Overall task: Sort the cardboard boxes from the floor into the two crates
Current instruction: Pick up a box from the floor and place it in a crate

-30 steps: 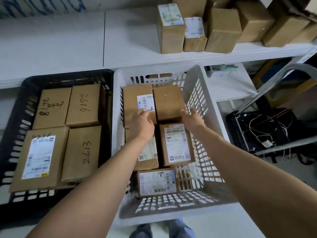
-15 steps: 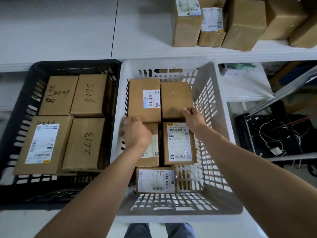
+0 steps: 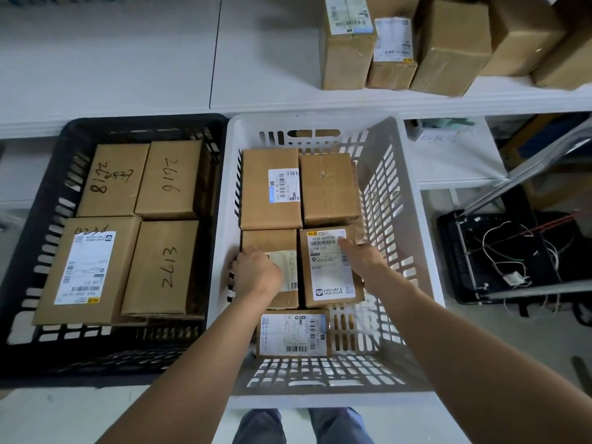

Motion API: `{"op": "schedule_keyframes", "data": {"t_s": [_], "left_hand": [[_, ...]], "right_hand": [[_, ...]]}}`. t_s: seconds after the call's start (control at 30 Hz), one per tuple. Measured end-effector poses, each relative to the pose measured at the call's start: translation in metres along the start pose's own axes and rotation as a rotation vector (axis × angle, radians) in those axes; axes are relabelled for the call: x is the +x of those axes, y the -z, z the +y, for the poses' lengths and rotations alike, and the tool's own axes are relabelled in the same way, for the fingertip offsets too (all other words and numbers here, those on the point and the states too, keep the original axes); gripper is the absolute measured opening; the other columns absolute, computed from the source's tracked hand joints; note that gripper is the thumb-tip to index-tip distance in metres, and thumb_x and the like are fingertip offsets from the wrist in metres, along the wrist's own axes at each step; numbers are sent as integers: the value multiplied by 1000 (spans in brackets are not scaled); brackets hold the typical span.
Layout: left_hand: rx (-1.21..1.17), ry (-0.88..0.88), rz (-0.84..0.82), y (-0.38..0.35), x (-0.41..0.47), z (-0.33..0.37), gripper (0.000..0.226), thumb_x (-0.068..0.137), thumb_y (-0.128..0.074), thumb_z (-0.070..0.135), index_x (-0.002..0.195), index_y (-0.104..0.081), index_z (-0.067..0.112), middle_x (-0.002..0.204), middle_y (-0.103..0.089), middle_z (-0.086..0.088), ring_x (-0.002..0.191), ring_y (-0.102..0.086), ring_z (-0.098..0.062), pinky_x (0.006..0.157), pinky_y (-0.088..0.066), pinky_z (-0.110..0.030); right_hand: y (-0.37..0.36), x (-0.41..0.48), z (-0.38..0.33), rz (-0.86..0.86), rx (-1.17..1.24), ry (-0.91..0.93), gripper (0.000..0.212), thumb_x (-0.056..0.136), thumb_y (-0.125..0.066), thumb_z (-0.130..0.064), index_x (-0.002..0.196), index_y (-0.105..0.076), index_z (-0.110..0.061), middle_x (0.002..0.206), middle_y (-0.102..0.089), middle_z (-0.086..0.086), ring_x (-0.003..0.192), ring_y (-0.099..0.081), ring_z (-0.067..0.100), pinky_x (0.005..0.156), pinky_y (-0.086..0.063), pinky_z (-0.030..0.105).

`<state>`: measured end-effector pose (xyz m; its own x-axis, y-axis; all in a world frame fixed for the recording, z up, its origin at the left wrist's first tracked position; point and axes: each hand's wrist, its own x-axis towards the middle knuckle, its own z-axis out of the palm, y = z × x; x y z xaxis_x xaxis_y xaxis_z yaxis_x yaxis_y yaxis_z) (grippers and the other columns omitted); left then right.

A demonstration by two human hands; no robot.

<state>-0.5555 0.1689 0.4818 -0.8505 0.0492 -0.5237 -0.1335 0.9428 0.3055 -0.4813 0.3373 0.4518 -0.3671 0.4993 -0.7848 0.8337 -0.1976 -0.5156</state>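
Both hands pulled back toward the near side since 0.5 s ago: L hand (image 3: 256,272) was shifted off the crate's left wall area onto the mid-left box (image 3: 270,251), R hand (image 3: 360,256) was slid from the rear-right box (image 3: 330,189) down onto the mid-right box (image 3: 331,267). Cam view also dropped slightly; boxes in crates look unmoved.

L hand is seen knuckles-up on the left part of the mid-left box, fingers curled at its left edge; whether the box is actually gripped cannot be told. R hand is laid on the top-right corner of the mid-right box, fingers together and extended over its white label, not clamped on anything.

White crate (image 3: 397,193) is placed on the right, 5 cardboard boxes inside: rear-left box (image 3: 270,187) w/ small label, rear-right box plain, the two mid boxes, and a near box (image 3: 293,336) w/ label facing up, just beside the near wall. Black crate (image 3: 48,193) is set touching the white one on its left, 4 boxes inside: "8192" box (image 3: 112,181), "2616" box (image 3: 169,179), "2613" box (image 3: 161,267), labelled box (image 3: 86,270) at near-left.

More boxes (image 3: 448,43) are stood on the white shelf (image 3: 128,59) behind the crates. Black tray w/ wires (image 3: 499,254) is seen on the floor at right, apart from the crates.
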Motion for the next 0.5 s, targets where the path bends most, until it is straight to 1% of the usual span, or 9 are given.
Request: {"op": "schedule_keyframes", "data": {"t_s": [0.03,0.07,0.17,0.27,0.3,0.37,0.4,0.47,0.5], "left_hand": [[-14,2,6,-1,0,1,46,91,-53,11,135,-43,6,135,-46,-18,128,-40,-36,97,-46,-47],[-36,4,12,-1,1,2,45,91,-53,11,134,-44,6,136,-45,-18,128,-40,-36,97,-46,-47],[-125,-16,10,1,4,2,34,91,-53,13,125,-51,9,128,-54,-17,119,-51,-37,91,-51,-49],[-207,-48,21,4,2,-2,26,92,-53,13,118,-55,10,119,-61,-13,112,-58,-33,82,-55,-44],[-228,-58,31,5,1,-2,25,92,-53,12,117,-55,10,118,-62,-12,110,-59,-32,79,-56,-40],[-256,-75,43,6,-1,-3,24,92,-53,11,116,-56,11,117,-63,-11,108,-61,-31,75,-56,-36],[-262,-77,45,6,-1,-3,24,92,-53,11,116,-55,11,118,-63,-11,108,-61,-30,72,-55,-33],[-277,-70,41,6,-3,-2,25,92,-53,10,118,-53,11,119,-63,-11,106,-63,-30,64,-50,-28],[-285,-60,38,6,-3,-2,26,93,-52,10,119,-52,10,119,-63,-11,105,-63,-29,64,-49,-28]], "right_hand": [[-1,0,3,-16,1,-22,50,92,-53,-45,119,-58,-3,99,-65,9,86,-62,23,74,-53,32],[-2,-1,5,-22,-12,-36,52,91,-54,-46,120,-57,-3,103,-64,10,89,-62,23,77,-52,32],[-1,2,8,-23,22,-39,46,91,-56,-44,117,-56,-5,91,-61,5,80,-59,18,67,-49,28],[0,3,6,-26,49,-47,42,91,-56,-41,115,-58,-6,91,-63,5,80,-61,18,65,-51,29],[-1,5,5,-29,42,-49,42,92,-55,-41,115,-57,-6,94,-64,6,82,-61,18,69,-52,30],[-3,6,4,-39,38,-61,45,92,-54,-41,120,-56,-5,107,-66,10,94,-64,22,85,-54,35],[-3,5,4,-44,35,-65,46,92,-54,-41,121,-55,-5,109,-66,11,98,-64,24,90,-53,37],[-2,3,5,-58,43,-59,42,92,-55,-41,117,-57,-8,107,-67,11,98,-65,25,89,-54,39],[-2,3,6,-66,62,-45,38,92,-55,-40,115,-58,-9,102,-67,9,94,-66,24,83,-56,38]]}}
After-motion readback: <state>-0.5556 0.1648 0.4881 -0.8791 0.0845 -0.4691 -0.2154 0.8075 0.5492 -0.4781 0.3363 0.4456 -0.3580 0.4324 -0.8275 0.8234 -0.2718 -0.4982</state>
